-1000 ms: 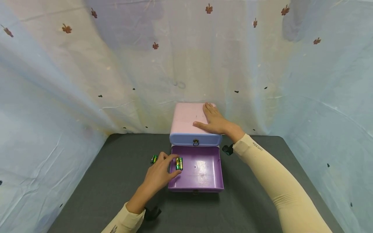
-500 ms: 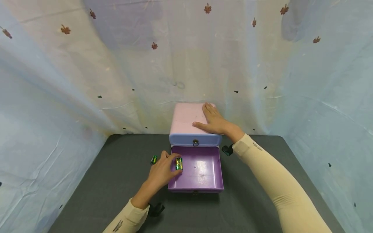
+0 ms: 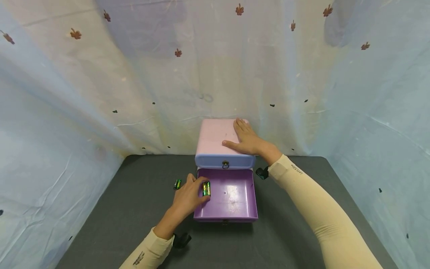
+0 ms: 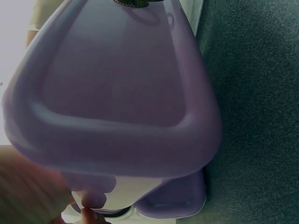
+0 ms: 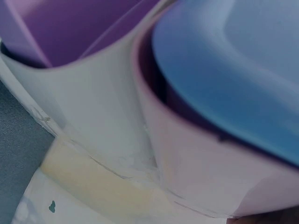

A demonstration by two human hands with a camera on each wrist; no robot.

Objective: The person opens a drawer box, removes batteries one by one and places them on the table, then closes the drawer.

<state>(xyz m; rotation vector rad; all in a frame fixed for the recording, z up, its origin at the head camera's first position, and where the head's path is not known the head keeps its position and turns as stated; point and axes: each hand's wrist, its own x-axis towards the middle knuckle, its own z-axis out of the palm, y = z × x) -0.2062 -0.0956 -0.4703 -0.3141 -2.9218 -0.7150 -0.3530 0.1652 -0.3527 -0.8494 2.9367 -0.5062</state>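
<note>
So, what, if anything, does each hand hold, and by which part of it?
The left hand appears to pinch two green batteries by their opposite ends. The right hand holds nothing; it rests on the pink box top.

Two hands, two drawers, at least three batteries, one table.

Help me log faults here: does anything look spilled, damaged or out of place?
Nothing looks spilled or broken. Only the green battery-like item on the dark table, left of the open purple drawer, seems stray, lying apart from the green batteries in the left hand.
</note>
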